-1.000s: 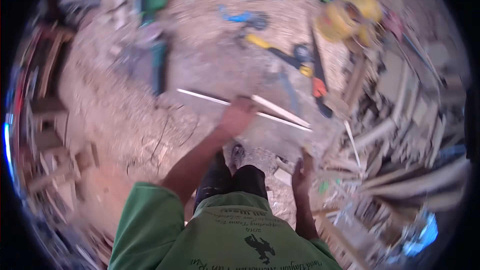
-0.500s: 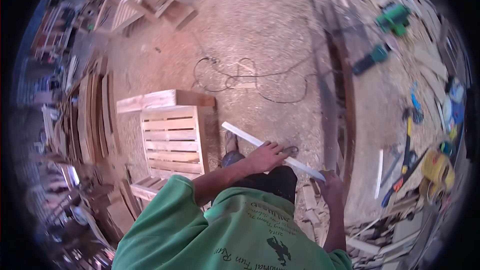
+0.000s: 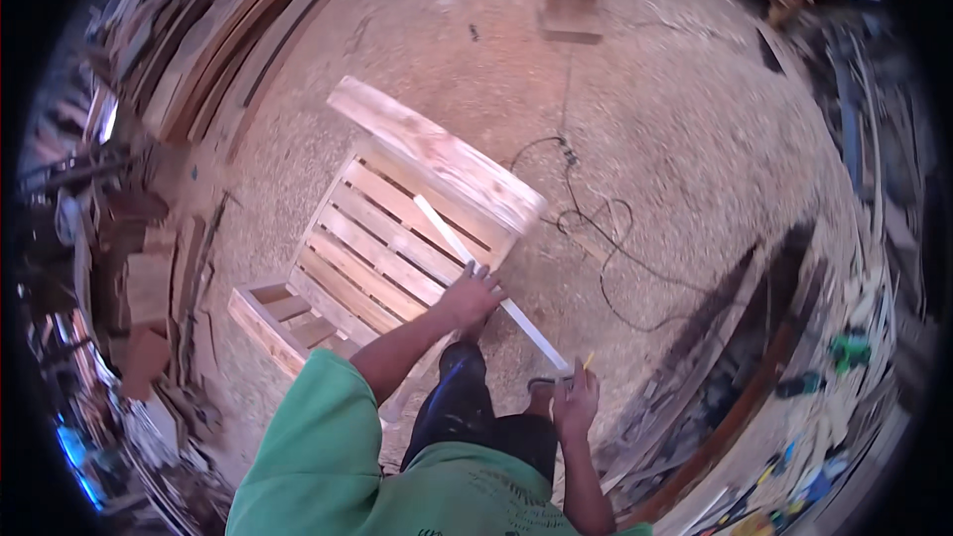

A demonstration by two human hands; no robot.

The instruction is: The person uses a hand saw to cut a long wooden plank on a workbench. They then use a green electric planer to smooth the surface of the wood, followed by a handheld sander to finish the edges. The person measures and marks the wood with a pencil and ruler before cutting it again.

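A long, thin, pale wooden strip [image 3: 536,335] slants across in front of me. My left hand [image 3: 472,300] is closed around it near its middle. Its near end is in the closed fingers of my right hand [image 3: 576,405], where a thin yellow stick like a pencil [image 3: 589,360] also pokes up. The strip's far end lies in view over a slatted wooden frame [image 3: 382,240], which looks like a seat or a bed base. I cannot tell whether strip and slats touch. A thick board [image 3: 437,151] edges the frame's far side, and a boxlike side piece [image 3: 266,326] its near left.
Boards lie stacked [image 3: 233,40] at the far left. A black cable [image 3: 606,243] loops over the shaving-strewn floor on the right. Beyond it are long dark timbers [image 3: 740,407] and a green power tool [image 3: 849,350]. A wooden block [image 3: 573,10] stands at the back.
My view has turned left, so the slatted frame now sits ahead of me. The strip has come over its slats, still in both hands. The yellow stick now shows at my right hand.
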